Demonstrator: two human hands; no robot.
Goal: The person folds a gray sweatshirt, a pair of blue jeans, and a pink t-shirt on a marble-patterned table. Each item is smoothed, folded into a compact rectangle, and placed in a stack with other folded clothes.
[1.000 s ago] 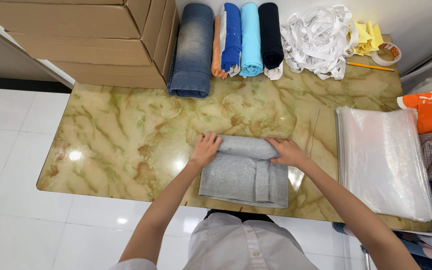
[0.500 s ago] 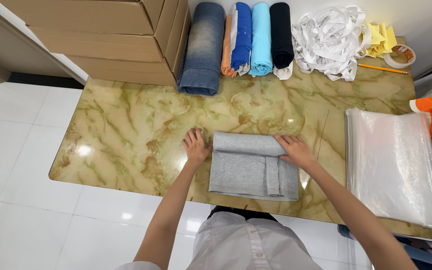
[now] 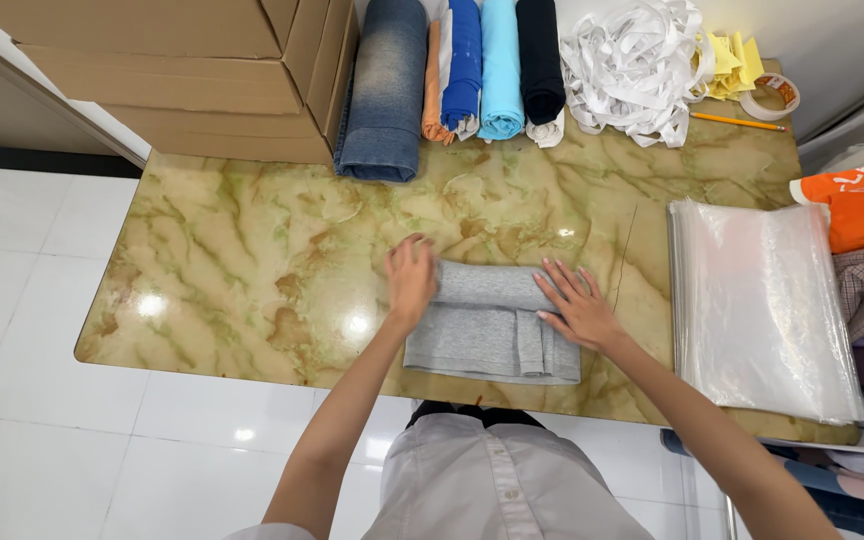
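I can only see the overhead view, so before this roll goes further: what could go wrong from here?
1. The gray cloth is only partly rolled; its far edge sits under the left hand and right hand, so uneven pressure could skew the roll.
2. The cloth's near edge lies close to the table edge and might slide off.
3. The clear plastic bags lie just beside the right forearm, which could brush and shift them.

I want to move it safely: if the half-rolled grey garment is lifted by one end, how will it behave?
The grey garment is soft knit, so it would probably sag and unroll. It looks light. The marble-patterned table is glossy, so it may slide easily. Left hand and right hand press flat on it, without a closed grip.
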